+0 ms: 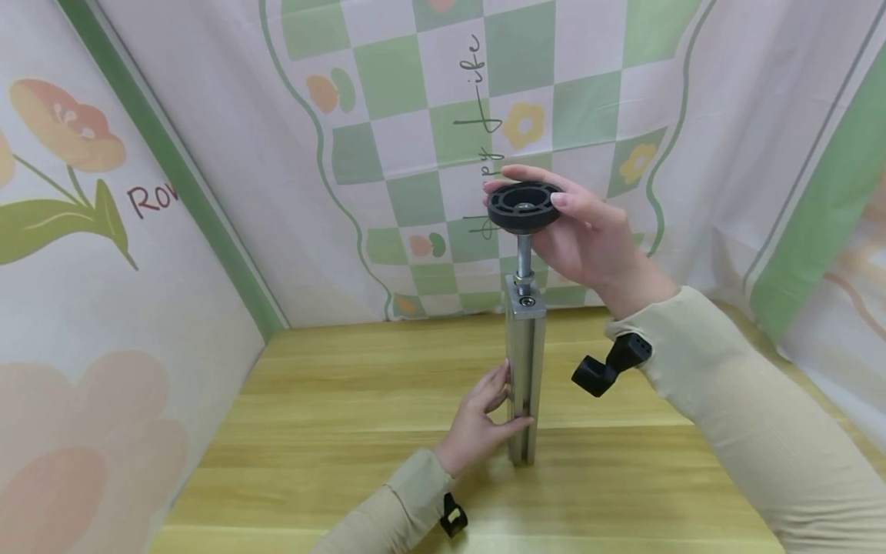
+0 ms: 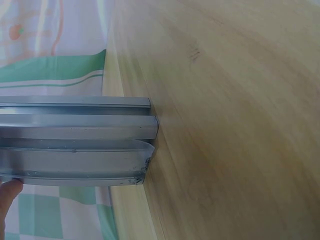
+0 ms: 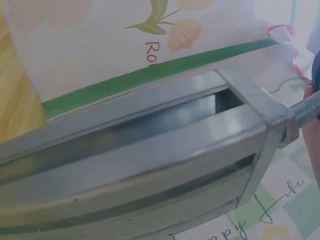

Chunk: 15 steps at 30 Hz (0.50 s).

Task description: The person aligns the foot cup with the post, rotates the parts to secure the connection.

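A grooved aluminium profile [image 1: 526, 362] stands upright on the wooden table, its lower end meeting the tabletop in the left wrist view. My left hand [image 1: 477, 427] holds it low down, with the thumb across the near side and the fingers behind. A metal end plate [image 3: 255, 100] caps the top. From that plate rises a threaded rod [image 1: 524, 252] with a hex nut [image 3: 292, 127] at its base. The rod carries a round black levelling foot [image 1: 524, 208], ribbed and facing up. My right hand [image 1: 588, 238] grips this foot by its rim, thumb on the near side.
The wooden table [image 1: 332, 400] reaches back to a patterned cloth [image 1: 394, 146] hanging behind it. More printed cloth [image 1: 69, 308] hangs at the left and right. Black wrist mounts [image 1: 612, 365] stick out from both sleeves.
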### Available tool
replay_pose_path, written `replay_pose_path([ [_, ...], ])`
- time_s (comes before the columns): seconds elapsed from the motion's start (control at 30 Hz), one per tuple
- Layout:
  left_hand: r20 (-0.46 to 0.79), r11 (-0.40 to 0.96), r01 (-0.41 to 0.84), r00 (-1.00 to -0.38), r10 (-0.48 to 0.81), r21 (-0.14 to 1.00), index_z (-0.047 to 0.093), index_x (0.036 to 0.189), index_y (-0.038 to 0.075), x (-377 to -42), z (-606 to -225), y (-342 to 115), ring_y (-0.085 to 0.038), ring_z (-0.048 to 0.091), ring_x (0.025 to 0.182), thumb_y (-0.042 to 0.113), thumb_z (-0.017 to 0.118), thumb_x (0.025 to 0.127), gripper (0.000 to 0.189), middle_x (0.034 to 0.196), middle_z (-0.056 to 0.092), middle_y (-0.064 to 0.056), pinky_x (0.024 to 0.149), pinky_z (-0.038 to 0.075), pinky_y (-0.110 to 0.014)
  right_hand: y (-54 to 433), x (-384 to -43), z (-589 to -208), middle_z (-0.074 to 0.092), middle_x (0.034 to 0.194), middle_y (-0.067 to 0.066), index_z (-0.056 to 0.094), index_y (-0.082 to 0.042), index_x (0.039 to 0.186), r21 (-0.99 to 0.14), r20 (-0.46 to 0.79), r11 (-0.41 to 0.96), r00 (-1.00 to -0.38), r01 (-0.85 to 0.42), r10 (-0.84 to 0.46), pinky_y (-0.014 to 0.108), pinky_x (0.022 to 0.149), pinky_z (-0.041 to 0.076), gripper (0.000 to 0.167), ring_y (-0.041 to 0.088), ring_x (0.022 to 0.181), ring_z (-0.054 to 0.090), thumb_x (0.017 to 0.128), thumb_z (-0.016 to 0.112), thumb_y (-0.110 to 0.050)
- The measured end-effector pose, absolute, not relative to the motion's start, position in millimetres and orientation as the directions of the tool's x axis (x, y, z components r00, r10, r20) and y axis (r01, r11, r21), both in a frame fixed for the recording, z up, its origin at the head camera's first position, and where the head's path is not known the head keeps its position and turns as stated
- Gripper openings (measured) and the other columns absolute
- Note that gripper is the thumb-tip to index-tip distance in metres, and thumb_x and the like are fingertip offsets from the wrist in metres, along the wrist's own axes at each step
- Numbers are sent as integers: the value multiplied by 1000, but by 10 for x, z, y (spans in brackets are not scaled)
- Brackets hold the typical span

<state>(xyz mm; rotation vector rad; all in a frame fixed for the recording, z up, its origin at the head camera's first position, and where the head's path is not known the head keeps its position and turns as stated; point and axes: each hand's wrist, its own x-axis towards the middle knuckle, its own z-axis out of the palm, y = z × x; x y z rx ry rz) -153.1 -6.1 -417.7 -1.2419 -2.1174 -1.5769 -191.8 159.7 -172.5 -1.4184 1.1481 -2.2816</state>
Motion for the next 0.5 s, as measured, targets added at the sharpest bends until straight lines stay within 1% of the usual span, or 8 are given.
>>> replay_pose_path([
  [0.07,620,71,737,-613,490,672,10,151,25,-1534,-4178,-62,-35,54,116,-3,72,79,99,140,39,-25,102,48,-31,1601,-1913,-1731,53,129,15,49,0,130,-709,671,-664,-514,-237,-534,27,108,39,41,24,119,49,91,43,-10],
  [0.17,607,81,727,-625,491,682,11,151,24,-1535,-4182,-65,-35,53,117,-2,72,79,98,142,38,-25,102,47,-30,1599,-1897,-1731,54,127,16,50,1,129,-709,670,-655,-537,-259,-513,27,107,42,39,25,117,50,92,46,-10],
  [0.33,605,73,720,-629,488,690,14,150,19,-1542,-4194,-61,-36,53,118,-3,73,78,95,143,37,-25,102,47,-30,1594,-1866,-1738,56,125,15,51,0,127,-723,647,-629,-600,-286,-471,27,103,46,37,25,114,51,91,50,-11],
  [0.5,618,66,731,-618,486,679,12,150,25,-1553,-4203,-59,-36,53,118,-3,73,78,98,142,37,-25,102,47,-31,1579,-1806,-1725,59,123,14,56,-1,123,-733,633,-589,-656,-340,-411,29,102,49,33,26,115,52,91,51,-8],
])
